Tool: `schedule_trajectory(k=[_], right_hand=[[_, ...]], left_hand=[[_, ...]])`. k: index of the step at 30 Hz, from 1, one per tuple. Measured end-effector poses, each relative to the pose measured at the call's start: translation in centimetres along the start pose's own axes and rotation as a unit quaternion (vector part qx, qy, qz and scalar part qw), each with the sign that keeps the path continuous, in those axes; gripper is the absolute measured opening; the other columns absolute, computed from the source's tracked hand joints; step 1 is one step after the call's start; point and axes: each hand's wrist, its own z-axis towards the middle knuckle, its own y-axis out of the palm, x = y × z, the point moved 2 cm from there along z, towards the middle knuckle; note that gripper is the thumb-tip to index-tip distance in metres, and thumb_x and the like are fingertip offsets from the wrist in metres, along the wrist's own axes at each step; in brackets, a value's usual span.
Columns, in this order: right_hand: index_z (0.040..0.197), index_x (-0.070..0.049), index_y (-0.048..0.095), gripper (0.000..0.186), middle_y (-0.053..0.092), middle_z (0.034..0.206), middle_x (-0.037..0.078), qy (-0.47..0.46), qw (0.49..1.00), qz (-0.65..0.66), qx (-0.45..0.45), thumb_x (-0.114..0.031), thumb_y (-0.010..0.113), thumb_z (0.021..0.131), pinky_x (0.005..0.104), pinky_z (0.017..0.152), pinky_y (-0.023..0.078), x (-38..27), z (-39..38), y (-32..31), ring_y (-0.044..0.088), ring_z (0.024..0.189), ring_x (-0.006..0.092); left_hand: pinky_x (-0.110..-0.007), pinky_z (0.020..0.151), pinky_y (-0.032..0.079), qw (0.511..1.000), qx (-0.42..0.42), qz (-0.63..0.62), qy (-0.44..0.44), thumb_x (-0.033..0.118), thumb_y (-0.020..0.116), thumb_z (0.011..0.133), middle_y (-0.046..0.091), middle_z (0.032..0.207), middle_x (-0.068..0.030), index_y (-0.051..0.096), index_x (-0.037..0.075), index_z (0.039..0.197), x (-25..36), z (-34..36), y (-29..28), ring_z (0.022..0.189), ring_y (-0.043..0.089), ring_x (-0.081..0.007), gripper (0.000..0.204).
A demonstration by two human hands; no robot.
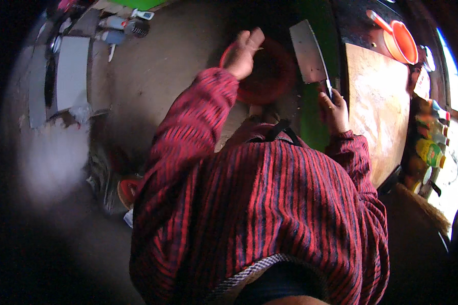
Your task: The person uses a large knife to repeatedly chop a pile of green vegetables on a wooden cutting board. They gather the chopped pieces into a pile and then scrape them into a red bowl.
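On the right, my right hand (334, 111) is closed round the handle of a broad-bladed cleaver (308, 53), its blade angled up and to the left. My left hand (241, 57) reaches over the left rim of a red basin (287, 84) on the floor. That hand is smeared by motion, with the thumb raised beside a pale pinkish shape that may be fingers or a held piece. The inside of the basin is dark, and its contents cannot be made out.
Right of the cleaver lies a wooden board (376, 107), with an orange-red dipper (404, 43) behind it. Several bottles (432, 150) stand at the far right. Bottles and a brush (137, 28) lie at the back left, near a pale slab (72, 73).
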Motion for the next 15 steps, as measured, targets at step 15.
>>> schedule_trajectory(k=[15], right_hand=[[0.079, -0.01, 0.054, 0.018, 0.046, 0.06, -0.004, 0.041, 0.997, 0.055, -0.038, -0.027, 0.057, 0.086, 0.0234, 0.037, 0.029, 0.0, 1.5, 7.3, 0.04, 0.044, 0.0069]], left_hand=[[-0.036, 0.098, 0.036, 0.925, 0.086, -0.365, 0.068, 0.016, 0.059, 0.083, 0.041, 0.131, -0.0127, 0.031, 0.012, 0.137, -10.7, -4.7, -4.8, 0.118, 0.043, -0.0246, 0.061]])
